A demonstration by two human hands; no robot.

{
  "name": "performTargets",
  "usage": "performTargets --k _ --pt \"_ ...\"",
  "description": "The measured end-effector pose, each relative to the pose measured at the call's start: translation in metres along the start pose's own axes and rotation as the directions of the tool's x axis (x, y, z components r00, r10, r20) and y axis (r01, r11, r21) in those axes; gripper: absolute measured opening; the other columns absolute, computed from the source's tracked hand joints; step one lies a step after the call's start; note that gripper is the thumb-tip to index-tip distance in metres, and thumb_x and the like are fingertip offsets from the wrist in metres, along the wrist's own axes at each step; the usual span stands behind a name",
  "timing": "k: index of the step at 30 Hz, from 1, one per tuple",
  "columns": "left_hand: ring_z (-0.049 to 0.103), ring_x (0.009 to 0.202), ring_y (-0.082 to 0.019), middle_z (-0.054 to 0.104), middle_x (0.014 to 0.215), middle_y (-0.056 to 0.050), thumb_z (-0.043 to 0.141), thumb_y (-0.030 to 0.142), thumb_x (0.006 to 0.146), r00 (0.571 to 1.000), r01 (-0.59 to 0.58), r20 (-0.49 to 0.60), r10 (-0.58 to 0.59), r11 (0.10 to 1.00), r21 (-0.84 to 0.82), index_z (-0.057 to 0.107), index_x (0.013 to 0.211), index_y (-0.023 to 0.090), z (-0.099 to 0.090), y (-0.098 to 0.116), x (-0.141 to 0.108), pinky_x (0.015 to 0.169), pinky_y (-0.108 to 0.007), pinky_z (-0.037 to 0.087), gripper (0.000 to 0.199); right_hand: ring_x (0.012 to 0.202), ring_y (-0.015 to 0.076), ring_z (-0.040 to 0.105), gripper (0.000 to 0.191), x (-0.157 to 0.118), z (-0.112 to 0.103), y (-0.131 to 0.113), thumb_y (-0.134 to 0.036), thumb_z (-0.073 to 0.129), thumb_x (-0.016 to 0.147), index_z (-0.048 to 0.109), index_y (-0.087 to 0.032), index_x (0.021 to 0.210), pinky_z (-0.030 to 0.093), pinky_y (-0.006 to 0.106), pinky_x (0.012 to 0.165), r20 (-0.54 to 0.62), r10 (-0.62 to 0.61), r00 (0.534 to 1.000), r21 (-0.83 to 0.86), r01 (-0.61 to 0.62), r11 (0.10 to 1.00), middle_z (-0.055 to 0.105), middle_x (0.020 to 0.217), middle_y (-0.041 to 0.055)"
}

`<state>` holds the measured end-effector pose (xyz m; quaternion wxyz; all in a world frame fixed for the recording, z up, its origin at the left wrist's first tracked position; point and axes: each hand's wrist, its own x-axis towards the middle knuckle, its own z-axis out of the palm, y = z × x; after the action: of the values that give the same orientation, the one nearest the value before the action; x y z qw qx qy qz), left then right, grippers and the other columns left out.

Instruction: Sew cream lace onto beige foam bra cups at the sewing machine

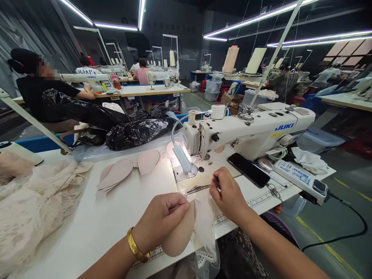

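My left hand (162,219), with a gold bracelet on its wrist, is closed on the upper edge of a beige bra cup (181,237) at the table's front. Pale lace-trimmed fabric (205,228) hangs beside the cup, over the table edge. My right hand (228,193) is raised to the right of the cup, its fingers pinched together; a small dark thing shows at the fingertips, too little to name. Just beyond both hands stands a white sewing machine (241,131), its lamp (183,157) lit over the needle plate (186,174).
Several pink-beige cup pieces (116,174) lie left of the machine. Cream lace (37,209) is heaped at the far left. A black phone (248,169) and a white control box (300,180) sit to the right. Black plastic bags (139,133) lie behind; a co-worker (37,89) sits back left.
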<state>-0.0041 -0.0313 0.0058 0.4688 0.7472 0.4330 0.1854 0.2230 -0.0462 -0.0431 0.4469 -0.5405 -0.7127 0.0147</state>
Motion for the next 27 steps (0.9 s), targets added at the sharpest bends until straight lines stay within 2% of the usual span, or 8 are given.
performTargets --k 6,10,14,17,19,22,25,27 --pt "0.059 0.072 -0.019 0.067 0.076 -0.004 0.052 0.043 0.090 1.000 0.019 -0.011 -0.019 1.000 -0.012 0.069 0.077 0.017 0.000 -0.002 0.001 0.064 -0.028 0.045 0.034 0.073 0.0164 0.049 0.013 -0.004 -0.018 -0.024 -0.022 0.043 0.103 0.044 -0.024 0.090 0.043 0.029 0.066 0.206 0.105 0.973 0.238 -0.154 0.959 0.048 0.084 -0.0004" --pt "0.062 0.074 -0.020 0.070 0.079 -0.004 0.053 0.044 0.091 1.000 0.007 -0.015 -0.007 1.000 -0.014 0.070 0.080 0.017 0.000 -0.003 0.002 0.065 -0.028 0.046 0.033 0.076 0.0192 0.054 0.018 -0.002 -0.021 -0.009 -0.027 0.042 0.106 0.049 -0.022 0.090 0.046 0.033 0.069 0.291 0.117 0.950 0.133 -0.161 0.978 0.055 0.087 0.0031" --pt "0.065 0.074 -0.019 0.072 0.081 -0.003 0.052 0.042 0.095 0.998 -0.055 -0.037 0.056 0.998 0.018 0.072 0.084 0.018 -0.001 -0.007 0.002 0.065 -0.027 0.047 0.033 0.118 0.0353 0.055 0.025 0.001 -0.024 0.014 -0.037 0.056 0.102 0.059 -0.018 0.118 0.045 0.054 0.097 0.223 0.034 0.974 -0.098 -0.012 0.995 0.063 0.125 0.0182" --pt "0.063 0.069 -0.015 0.071 0.076 0.000 0.051 0.036 0.099 0.973 -0.190 -0.105 0.205 0.972 0.139 0.072 0.086 0.020 -0.001 -0.009 0.000 0.064 -0.025 0.046 0.030 0.136 0.0333 0.046 0.046 0.004 -0.027 0.004 -0.042 0.062 0.099 0.051 -0.023 0.140 0.036 0.054 0.112 0.350 -0.077 0.933 0.082 0.052 0.995 0.058 0.142 0.0144" --pt "0.061 0.065 -0.015 0.069 0.072 0.000 0.051 0.031 0.100 0.914 -0.291 -0.193 0.356 0.908 0.300 0.071 0.085 0.019 -0.001 -0.011 -0.001 0.062 -0.026 0.044 0.028 0.119 0.0276 0.058 0.036 0.008 -0.032 -0.013 -0.041 0.065 0.098 0.058 -0.024 0.129 0.045 0.044 0.103 0.465 -0.058 0.884 0.221 -0.052 0.974 0.068 0.118 0.0086" --pt "0.056 0.063 -0.015 0.064 0.068 0.000 0.054 0.023 0.099 0.756 -0.344 -0.300 0.582 0.743 0.574 0.068 0.084 0.018 0.000 -0.012 -0.002 0.061 -0.028 0.040 0.022 0.081 0.0189 0.061 0.021 0.016 -0.044 -0.036 -0.041 0.063 0.098 0.060 -0.023 0.108 0.049 0.031 0.073 0.618 0.070 0.783 0.325 -0.335 0.885 0.065 0.083 0.0001" --pt "0.052 0.064 -0.016 0.060 0.068 -0.001 0.060 0.015 0.096 0.604 -0.364 -0.331 0.725 0.620 0.695 0.067 0.088 0.016 0.002 -0.012 -0.005 0.061 -0.029 0.039 0.012 0.073 0.0161 0.061 0.033 0.022 -0.053 -0.049 -0.053 0.058 0.099 0.057 -0.021 0.105 0.046 0.028 0.067 0.775 -0.002 0.632 0.460 -0.562 0.687 0.067 0.082 0.0009" --pt "0.051 0.065 -0.016 0.061 0.070 -0.002 0.063 0.009 0.094 0.508 -0.401 -0.305 0.806 0.535 0.744 0.067 0.093 0.015 0.005 -0.011 -0.007 0.062 -0.030 0.041 0.007 0.073 0.0167 0.063 0.042 0.024 -0.051 -0.052 -0.062 0.056 0.098 0.056 -0.019 0.098 0.047 0.029 0.070 0.786 -0.023 0.618 0.504 -0.618 0.603 0.068 0.084 0.0032"
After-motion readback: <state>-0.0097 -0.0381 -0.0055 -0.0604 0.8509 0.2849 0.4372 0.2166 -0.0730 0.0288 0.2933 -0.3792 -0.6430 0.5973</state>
